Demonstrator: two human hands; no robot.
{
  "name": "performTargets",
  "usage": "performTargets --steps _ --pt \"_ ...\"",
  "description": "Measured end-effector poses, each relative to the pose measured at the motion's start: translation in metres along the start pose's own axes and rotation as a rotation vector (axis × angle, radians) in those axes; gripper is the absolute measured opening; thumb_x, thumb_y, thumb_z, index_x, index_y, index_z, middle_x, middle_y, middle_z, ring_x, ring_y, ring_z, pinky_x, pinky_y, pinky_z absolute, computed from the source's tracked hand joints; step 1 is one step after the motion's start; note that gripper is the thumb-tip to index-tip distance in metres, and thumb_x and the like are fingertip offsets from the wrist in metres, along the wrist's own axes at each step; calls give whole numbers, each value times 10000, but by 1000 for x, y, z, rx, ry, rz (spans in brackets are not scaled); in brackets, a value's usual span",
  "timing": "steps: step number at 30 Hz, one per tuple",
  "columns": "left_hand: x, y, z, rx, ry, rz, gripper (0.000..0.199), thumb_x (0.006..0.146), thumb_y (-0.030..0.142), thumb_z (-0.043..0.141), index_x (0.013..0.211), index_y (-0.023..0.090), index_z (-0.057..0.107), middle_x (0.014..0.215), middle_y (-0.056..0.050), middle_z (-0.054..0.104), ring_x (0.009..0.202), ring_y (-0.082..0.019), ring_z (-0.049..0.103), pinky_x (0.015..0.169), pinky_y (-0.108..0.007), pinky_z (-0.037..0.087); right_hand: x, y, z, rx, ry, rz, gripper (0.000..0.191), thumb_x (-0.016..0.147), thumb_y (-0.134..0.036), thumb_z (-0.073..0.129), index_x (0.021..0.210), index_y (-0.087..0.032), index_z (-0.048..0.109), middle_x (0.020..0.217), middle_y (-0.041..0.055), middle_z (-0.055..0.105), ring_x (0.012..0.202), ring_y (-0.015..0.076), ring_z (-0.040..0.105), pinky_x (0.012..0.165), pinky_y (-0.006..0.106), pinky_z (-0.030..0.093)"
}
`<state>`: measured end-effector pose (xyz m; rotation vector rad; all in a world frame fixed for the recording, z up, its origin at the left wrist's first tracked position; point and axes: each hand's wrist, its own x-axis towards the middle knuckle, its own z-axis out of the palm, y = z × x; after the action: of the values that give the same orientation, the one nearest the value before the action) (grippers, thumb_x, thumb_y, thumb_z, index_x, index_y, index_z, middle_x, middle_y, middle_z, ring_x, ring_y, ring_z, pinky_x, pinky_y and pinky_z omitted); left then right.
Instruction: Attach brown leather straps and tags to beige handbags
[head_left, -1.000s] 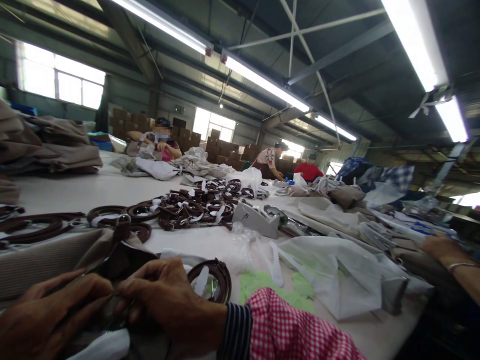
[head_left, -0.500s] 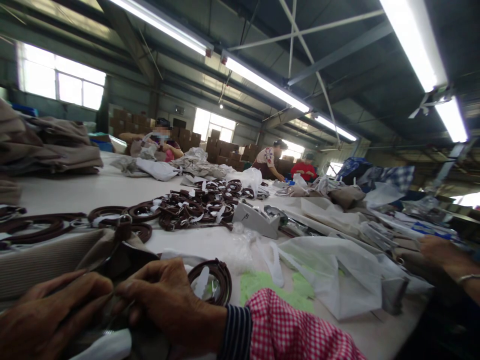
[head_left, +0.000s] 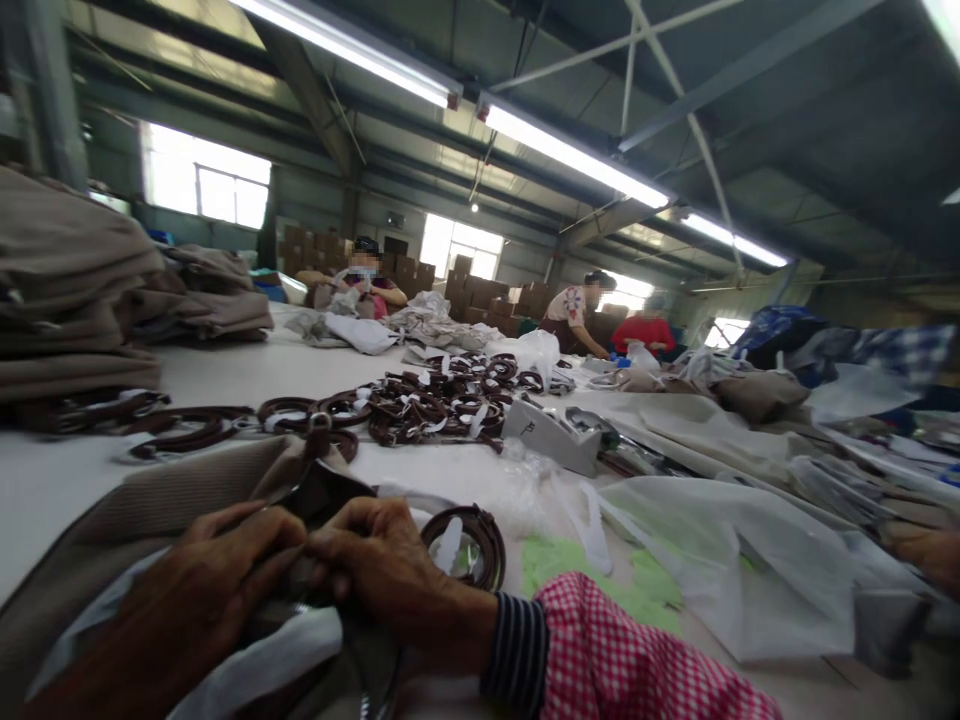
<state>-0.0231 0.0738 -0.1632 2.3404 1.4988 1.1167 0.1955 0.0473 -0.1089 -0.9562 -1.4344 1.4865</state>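
Left hand (head_left: 202, 585): on bag (head_left: 217, 490), fingers bent, gap unclear.
Right hand (head_left: 405, 575): on bag too, finger gap unclear.
Strap (head_left: 487, 550): coiled on bench (head_left: 202, 370).

Bag: here it is, taupe, finely ribbed (head_left: 217, 485)
Tab: dark brown, metal ring, standing up at the top edge (head_left: 318, 440)
Zipper: a glimpse of teeth, low down (head_left: 365, 706)
Pose: slack, creased, edge pinched between left hand (head_left: 202, 590) and right hand (head_left: 409, 575)
Place: near side of the desk (head_left: 37, 500), partly hidden
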Motion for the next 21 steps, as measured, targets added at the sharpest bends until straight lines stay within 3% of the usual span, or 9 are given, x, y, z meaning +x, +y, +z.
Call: performTargets --steps 2,5,11,14,16,18,19,21 --pt "1 24 -12 40 -40 -28 363 1013 484 449 892 300 737 1021 -57 782 1163 -353 671 1016 -479 536 -2 -4 0 1 -33 6 312 867 -404 752 744 -132 661 633 -19 591 510 49 441 491 176 296" --pt "6 48 -24 -9 -121 -3 386 981 520 441 841 269 699 890 -55 747 1023 -314 690 1096 -485 494 -5 -9 -2 -8 -76 21 302 894 -389 726 756 -129 657 617 -22 576 494 45 412 487 176 272" --pt "6 53 -29 -106 -149 -81 397 973 547 479 896 241 721 995 -82 739 1167 -339 603 1072 -482 472 1 -1 -5 8 -120 26 358 872 -452 762 758 -129 657 620 -13 580 509 57 412 499 182 278" --pt "5 55 -32 -143 -134 -64 370 973 529 522 900 234 732 991 -77 731 1135 -323 609 1038 -458 476 1 -8 -10 -59 -148 34 362 897 -471 735 811 -124 676 670 -2 612 532 67 455 515 192 299" --pt "4 59 -37 -145 -99 -20 324 973 501 568 927 226 734 984 -67 726 1078 -295 628 1011 -431 485 -6 -24 -21 -219 -150 -59 257 922 -382 716 893 -127 709 762 12 662 627 94 538 586 207 376" --pt "4 64 -45 -151 -62 34 279 983 463 599 976 218 733 1037 -63 728 1069 -267 640 1012 -402 489 -19 -44 -40 -518 -123 -244 158 950 -285 705 1026 -151 740 937 32 711 830 134 615 754 244 466" --pt "4 68 -50 -159 -67 62 265 992 450 608 991 217 735 1086 -63 732 1101 -259 641 1034 -391 485 -27 -53 -52 -700 -110 -330 168 974 -277 706 1100 -173 745 1055 45 717 956 159 625 860 275 483" --pt "5 74 -62 -169 -154 122 259 1016 437 608 981 220 743 1187 -63 736 1216 -255 623 1103 -372 458 -47 -67 -78 -1041 -173 -353 251 994 -336 745 1218 -222 741 1312 78 652 1192 220 572 1053 358 456"
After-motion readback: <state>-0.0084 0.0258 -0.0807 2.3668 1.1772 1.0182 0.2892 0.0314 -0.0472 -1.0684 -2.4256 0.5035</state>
